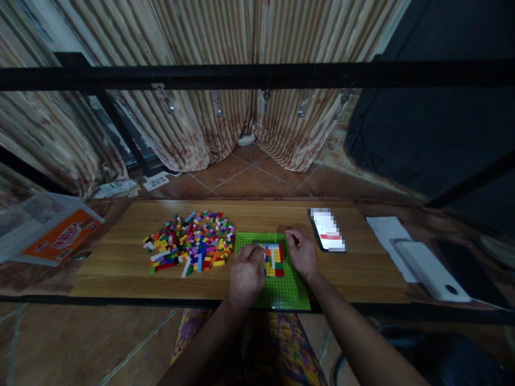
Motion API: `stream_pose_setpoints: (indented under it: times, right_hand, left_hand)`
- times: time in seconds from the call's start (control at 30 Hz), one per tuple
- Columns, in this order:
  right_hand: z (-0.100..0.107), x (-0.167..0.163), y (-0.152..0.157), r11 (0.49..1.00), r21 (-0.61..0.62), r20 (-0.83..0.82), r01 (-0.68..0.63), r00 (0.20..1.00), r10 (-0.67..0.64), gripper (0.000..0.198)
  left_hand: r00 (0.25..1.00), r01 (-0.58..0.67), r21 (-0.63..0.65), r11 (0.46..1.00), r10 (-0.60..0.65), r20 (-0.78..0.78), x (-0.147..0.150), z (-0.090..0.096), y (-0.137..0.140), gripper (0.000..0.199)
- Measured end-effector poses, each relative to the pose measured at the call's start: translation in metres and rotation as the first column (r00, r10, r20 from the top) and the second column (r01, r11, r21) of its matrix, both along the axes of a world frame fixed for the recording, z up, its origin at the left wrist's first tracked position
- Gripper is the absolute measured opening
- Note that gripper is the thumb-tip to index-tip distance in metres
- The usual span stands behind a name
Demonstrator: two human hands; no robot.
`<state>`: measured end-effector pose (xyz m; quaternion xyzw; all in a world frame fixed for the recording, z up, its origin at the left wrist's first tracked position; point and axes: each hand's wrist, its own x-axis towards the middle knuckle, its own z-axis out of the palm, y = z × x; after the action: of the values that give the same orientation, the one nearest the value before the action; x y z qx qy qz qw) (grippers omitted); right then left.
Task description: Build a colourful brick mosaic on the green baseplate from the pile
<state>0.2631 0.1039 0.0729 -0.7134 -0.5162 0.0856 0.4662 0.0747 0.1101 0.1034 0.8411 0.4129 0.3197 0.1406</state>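
A green studded baseplate (277, 296) lies on the wooden table, and a patch of coloured toy bricks (277, 257) is built up on its middle. My left hand (247, 272) is over the left side of that patch, its fingers pinched together; whatever is between them is hidden. At the plate's upper right edge my right hand (302, 252) rests with its fingers curled closed. I cannot make out whether a piece is in it. A loose heap of mixed bricks (193, 238) lies to the left of the plate.
Right of my right hand lies a phone (328, 230) with a lit screen. A white device (432, 271) and paper (388, 228) lie farther right. A clear plastic box (52, 225) with an orange label stands at the left. A dark bar (257, 76) crosses beyond the table.
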Motion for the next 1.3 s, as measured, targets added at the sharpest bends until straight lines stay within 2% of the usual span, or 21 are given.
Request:
stream_pose_setpoints:
  times: [0.17, 0.33, 0.4, 0.5, 0.67, 0.97, 1.1, 1.3]
  right_hand:
    - [0.000, -0.001, 0.000, 1.000, 0.001, -0.014, -0.011, 1.000, 0.011, 0.028]
    - [0.002, -0.001, 0.000, 1.000, -0.011, -0.006, -0.003, 1.000, 0.003, 0.028]
    - [0.002, -0.002, 0.000, 1.000, -0.016, -0.011, 0.006, 1.000, -0.006, 0.029]
    - [0.002, -0.002, 0.000, 1.000, -0.004, -0.013, 0.013, 1.000, -0.013, 0.029]
    - [0.001, -0.001, 0.001, 1.000, -0.008, 0.015, 0.007, 1.000, -0.007, 0.029]
    - [0.003, -0.002, 0.000, 1.000, -0.011, 0.012, 0.009, 1.000, -0.009, 0.028]
    - [0.003, -0.002, 0.000, 1.000, -0.008, 0.012, 0.008, 1.000, -0.008, 0.029]
    - [0.002, -0.001, 0.000, 1.000, -0.005, 0.013, 0.011, 1.000, -0.010, 0.029]
  left_hand:
    - [0.975, 0.085, 0.050, 0.995, -0.073, -0.209, -0.005, 0.006, 0.000, 0.026]
    - [0.960, 0.110, 0.056, 0.992, -0.091, -0.266, -0.008, 0.009, 0.001, 0.024]
    - [0.970, 0.099, 0.052, 0.994, -0.085, -0.226, -0.008, 0.007, 0.002, 0.023]
    - [0.995, 0.054, 0.029, 0.998, -0.052, -0.082, -0.008, 0.002, 0.003, 0.022]
    - [0.996, -0.005, -0.019, 1.000, 0.007, 0.084, -0.008, -0.004, 0.001, 0.020]
    - [0.987, -0.048, -0.058, 0.997, 0.056, 0.148, -0.007, -0.005, -0.002, 0.016]
    - [0.966, -0.068, -0.105, 0.992, 0.091, 0.240, -0.004, -0.009, -0.001, 0.015]
    - [0.900, -0.069, -0.276, 0.959, 0.179, 0.397, -0.001, -0.015, 0.003, 0.012]
